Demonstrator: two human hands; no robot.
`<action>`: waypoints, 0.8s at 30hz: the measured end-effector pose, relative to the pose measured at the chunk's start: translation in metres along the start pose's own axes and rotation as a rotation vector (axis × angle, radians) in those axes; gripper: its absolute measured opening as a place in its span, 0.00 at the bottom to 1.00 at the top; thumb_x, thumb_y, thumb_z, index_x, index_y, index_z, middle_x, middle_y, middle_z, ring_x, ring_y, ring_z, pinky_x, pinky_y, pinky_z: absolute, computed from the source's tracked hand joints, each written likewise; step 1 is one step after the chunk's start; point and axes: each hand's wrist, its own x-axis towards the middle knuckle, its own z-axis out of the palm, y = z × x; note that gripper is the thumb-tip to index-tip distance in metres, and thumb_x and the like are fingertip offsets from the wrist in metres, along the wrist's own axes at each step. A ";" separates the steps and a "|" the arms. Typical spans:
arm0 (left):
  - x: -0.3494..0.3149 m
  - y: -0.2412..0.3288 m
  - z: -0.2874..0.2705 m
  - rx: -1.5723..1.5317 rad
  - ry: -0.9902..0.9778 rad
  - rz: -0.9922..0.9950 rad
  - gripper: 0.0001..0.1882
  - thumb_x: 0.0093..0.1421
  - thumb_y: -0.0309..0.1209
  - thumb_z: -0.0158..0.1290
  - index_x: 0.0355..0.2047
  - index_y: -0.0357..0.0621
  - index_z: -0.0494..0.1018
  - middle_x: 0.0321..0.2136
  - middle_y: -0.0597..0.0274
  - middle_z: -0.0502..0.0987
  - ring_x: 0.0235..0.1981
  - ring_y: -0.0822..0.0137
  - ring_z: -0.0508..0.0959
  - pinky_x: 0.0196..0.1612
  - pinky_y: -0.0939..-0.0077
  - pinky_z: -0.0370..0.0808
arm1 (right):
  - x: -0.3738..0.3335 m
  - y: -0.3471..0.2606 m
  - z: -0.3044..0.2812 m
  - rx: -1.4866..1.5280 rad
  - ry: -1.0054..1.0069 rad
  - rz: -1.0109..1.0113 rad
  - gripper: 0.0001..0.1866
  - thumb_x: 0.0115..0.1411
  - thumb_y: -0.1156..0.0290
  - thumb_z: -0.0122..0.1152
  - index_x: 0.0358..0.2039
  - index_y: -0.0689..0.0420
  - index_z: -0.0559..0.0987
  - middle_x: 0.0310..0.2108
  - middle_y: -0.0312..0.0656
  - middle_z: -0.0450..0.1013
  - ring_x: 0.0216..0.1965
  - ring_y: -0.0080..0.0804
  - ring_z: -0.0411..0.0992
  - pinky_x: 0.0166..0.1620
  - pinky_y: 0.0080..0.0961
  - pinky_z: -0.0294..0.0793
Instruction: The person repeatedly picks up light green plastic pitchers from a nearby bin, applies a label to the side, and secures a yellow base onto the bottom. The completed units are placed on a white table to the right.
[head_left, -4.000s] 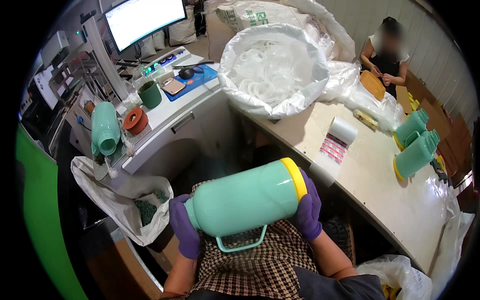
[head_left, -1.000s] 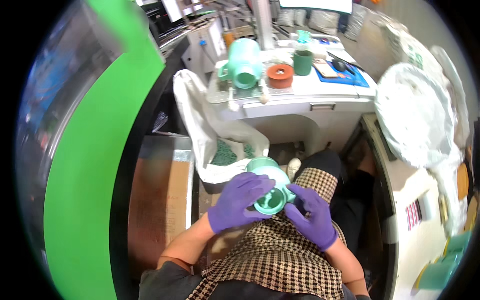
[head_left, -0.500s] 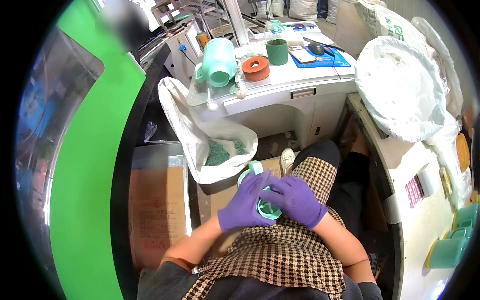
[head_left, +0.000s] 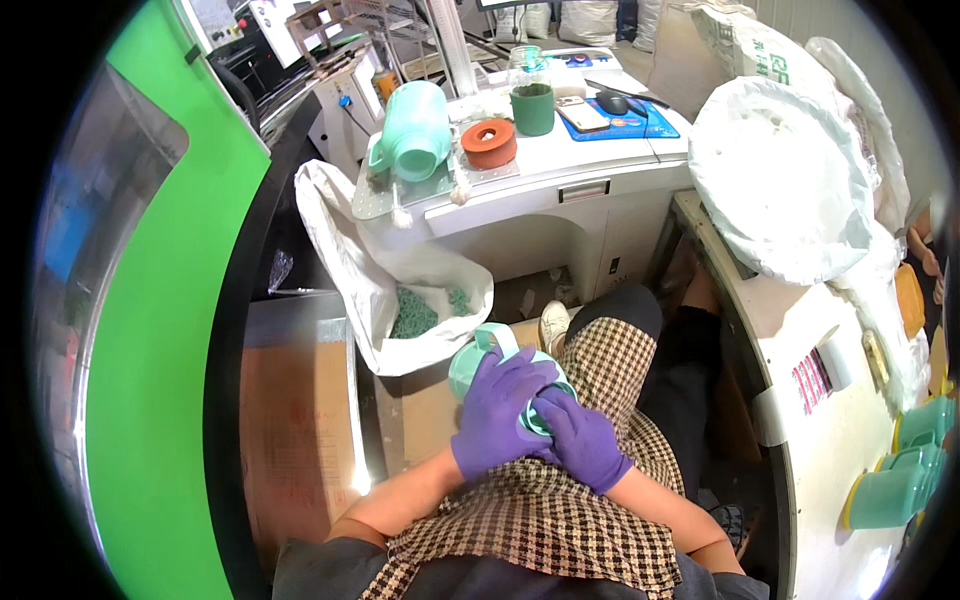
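Note:
A mint-green plastic jug (head_left: 463,372) lies tilted over my lap, its handle up on the far side and its round mouth toward me. My left hand (head_left: 500,412), in a purple glove, is wrapped over the jug's body beside the mouth. At the mouth's right side is my right hand (head_left: 582,440), also purple-gloved, with fingers curled in against the rim. Whatever is between the right fingers is hidden. Left of the jug stands an open white sack (head_left: 335,230) with green plastic scraps (head_left: 412,313) inside.
On the white desk (head_left: 540,170) ahead are another mint jug (head_left: 418,120), an orange-red ring (head_left: 489,143), a glass jar (head_left: 532,105), a phone and a mouse. A lined tub (head_left: 785,180) and green jugs (head_left: 895,495) stand right. A cardboard box (head_left: 295,430) and green machine (head_left: 150,330) lie left.
The jug has turned and shows more of its body and handle. My left hand has shifted on it, and my right hand has moved slightly down. The view has shifted a little to the right.

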 end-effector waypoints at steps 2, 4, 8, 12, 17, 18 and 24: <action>0.001 0.004 0.004 -0.006 0.004 0.000 0.36 0.39 0.40 0.73 0.51 0.46 0.77 0.50 0.59 0.80 0.62 0.54 0.74 0.66 0.43 0.61 | 0.005 -0.003 -0.008 -0.033 -0.033 0.041 0.33 0.51 0.61 0.72 0.57 0.54 0.72 0.51 0.43 0.73 0.29 0.39 0.79 0.31 0.34 0.78; 0.005 0.004 0.007 -0.002 -0.043 0.008 0.38 0.38 0.40 0.73 0.51 0.46 0.76 0.51 0.59 0.79 0.62 0.54 0.74 0.67 0.41 0.59 | 0.005 -0.004 -0.016 -0.080 -0.121 0.090 0.30 0.51 0.62 0.71 0.54 0.53 0.72 0.49 0.42 0.73 0.28 0.40 0.78 0.30 0.34 0.77; 0.007 0.010 0.014 0.141 -0.095 0.156 0.34 0.40 0.40 0.72 0.50 0.46 0.78 0.50 0.58 0.80 0.59 0.53 0.77 0.68 0.42 0.59 | -0.015 0.015 0.000 -0.163 -0.316 0.103 0.29 0.52 0.63 0.71 0.53 0.55 0.72 0.48 0.45 0.73 0.29 0.43 0.78 0.30 0.36 0.78; 0.008 0.013 0.009 0.154 -0.129 0.148 0.34 0.42 0.40 0.70 0.52 0.47 0.77 0.52 0.58 0.79 0.59 0.53 0.76 0.68 0.37 0.57 | -0.004 -0.005 -0.024 -0.070 -0.266 0.152 0.30 0.53 0.65 0.69 0.55 0.60 0.70 0.49 0.56 0.69 0.31 0.47 0.78 0.31 0.38 0.79; 0.006 0.023 0.004 0.133 -0.156 0.126 0.34 0.45 0.41 0.69 0.54 0.47 0.75 0.54 0.58 0.78 0.60 0.53 0.75 0.68 0.35 0.56 | 0.005 -0.028 -0.050 -0.035 -0.279 0.204 0.30 0.52 0.70 0.66 0.56 0.61 0.68 0.49 0.57 0.69 0.30 0.48 0.78 0.30 0.38 0.79; 0.005 0.024 0.003 0.141 -0.165 0.140 0.37 0.43 0.41 0.70 0.55 0.47 0.74 0.54 0.59 0.77 0.61 0.53 0.74 0.68 0.36 0.57 | 0.004 -0.031 -0.053 -0.033 -0.291 0.214 0.30 0.52 0.70 0.66 0.56 0.61 0.68 0.48 0.57 0.69 0.30 0.48 0.78 0.30 0.39 0.79; 0.000 0.019 0.006 0.194 -0.137 0.133 0.35 0.46 0.45 0.68 0.54 0.48 0.75 0.56 0.58 0.77 0.62 0.55 0.74 0.69 0.35 0.55 | -0.001 -0.042 -0.069 -0.047 -0.228 0.254 0.19 0.59 0.73 0.65 0.51 0.57 0.74 0.43 0.48 0.72 0.34 0.47 0.77 0.34 0.38 0.77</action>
